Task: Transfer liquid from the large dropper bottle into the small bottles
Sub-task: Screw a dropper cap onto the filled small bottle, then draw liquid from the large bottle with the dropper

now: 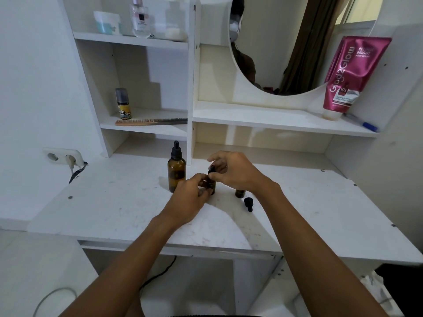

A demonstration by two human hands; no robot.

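The large amber dropper bottle (176, 172) stands upright on the white desk (114, 202) with its black dropper cap on. Just to its right, my left hand (190, 200) grips the body of a small amber bottle (211, 186). My right hand (233, 172) pinches that bottle's black dropper cap (212, 169) from above. A second small amber bottle (239, 193) stands open behind my right wrist, mostly hidden. Its loose black dropper cap (248, 203) lies on the desk in front of it.
Shelves rise behind the desk with a comb (151, 121), a small yellow-labelled bottle (123, 106), a pink tube (348, 74), a blue pen (364, 124) and a round mirror (286, 42). A wall socket (63, 156) with a plugged cable sits at the left.
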